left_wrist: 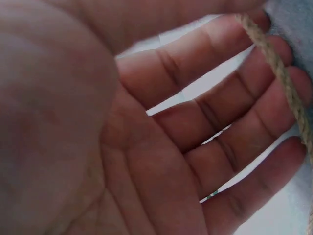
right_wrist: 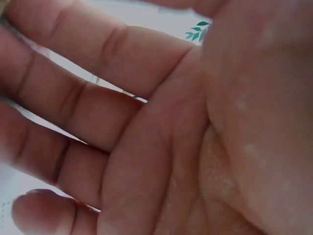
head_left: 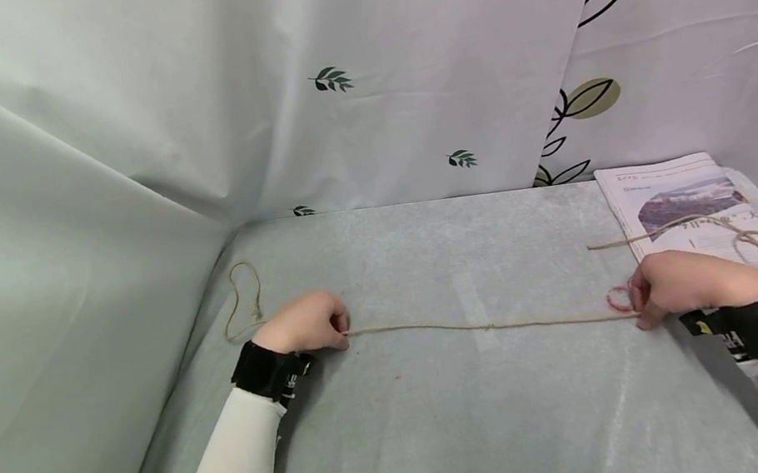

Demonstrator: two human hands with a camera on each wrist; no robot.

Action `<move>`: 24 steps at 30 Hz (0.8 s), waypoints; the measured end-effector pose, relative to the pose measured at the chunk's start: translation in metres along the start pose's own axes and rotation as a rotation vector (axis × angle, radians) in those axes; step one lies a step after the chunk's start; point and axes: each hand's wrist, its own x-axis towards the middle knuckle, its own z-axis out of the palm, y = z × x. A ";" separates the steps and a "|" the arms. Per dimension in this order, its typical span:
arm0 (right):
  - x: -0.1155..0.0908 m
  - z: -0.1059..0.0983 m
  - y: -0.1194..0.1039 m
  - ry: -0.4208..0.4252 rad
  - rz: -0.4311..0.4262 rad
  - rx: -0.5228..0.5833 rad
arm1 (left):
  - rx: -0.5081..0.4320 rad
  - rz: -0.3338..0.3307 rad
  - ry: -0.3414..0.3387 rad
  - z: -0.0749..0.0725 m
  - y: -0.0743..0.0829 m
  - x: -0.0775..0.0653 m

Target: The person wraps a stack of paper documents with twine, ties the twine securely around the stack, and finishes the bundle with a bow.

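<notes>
A length of tan twine runs nearly straight across the grey-covered table between the two hands, with a small knot-like bump near its middle. At the left, my left hand pinches it between thumb and fingers; in the left wrist view the braided twine crosses the fingertips. My right hand pinches the twine on the other side, beside the printed papers. Its palm fills the right wrist view. A small red loop lies right at the right fingertips. Beyond the left hand, the twine's tail forms a loop on the table.
Printed papers lie in a stack at the back right, with a tangled, looping part of the twine over them. White sheeting with leaf prints rises behind the table, and a plain sheet hangs along the left side.
</notes>
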 end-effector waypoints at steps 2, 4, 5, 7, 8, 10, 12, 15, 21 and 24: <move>0.001 -0.001 0.002 0.029 -0.010 -0.013 | -0.007 -0.013 -0.011 0.000 0.000 0.000; 0.003 -0.002 0.005 0.086 -0.022 -0.046 | -0.011 -0.024 -0.021 0.000 0.000 0.000; 0.004 -0.003 0.007 0.124 -0.024 -0.062 | -0.013 -0.031 -0.022 0.000 0.000 0.001; 0.006 -0.006 0.014 0.207 -0.029 -0.092 | -0.005 -0.038 -0.012 0.001 0.001 0.002; 0.006 -0.007 0.019 0.249 -0.026 -0.106 | 0.003 -0.036 -0.002 0.001 0.001 0.003; 0.007 -0.010 0.029 0.329 -0.003 -0.127 | 0.018 -0.027 0.024 0.002 0.002 0.004; 0.005 -0.014 0.041 0.401 0.030 -0.138 | 0.028 -0.010 0.057 0.004 0.004 0.006; 0.003 -0.020 0.056 0.494 0.082 -0.134 | 0.047 0.032 0.104 0.005 0.009 0.008; 0.005 -0.021 0.073 0.589 0.074 -0.110 | 0.122 0.102 0.147 0.012 0.028 0.021; 0.009 -0.018 0.077 0.572 0.043 -0.139 | 0.157 0.133 0.136 0.016 0.041 0.032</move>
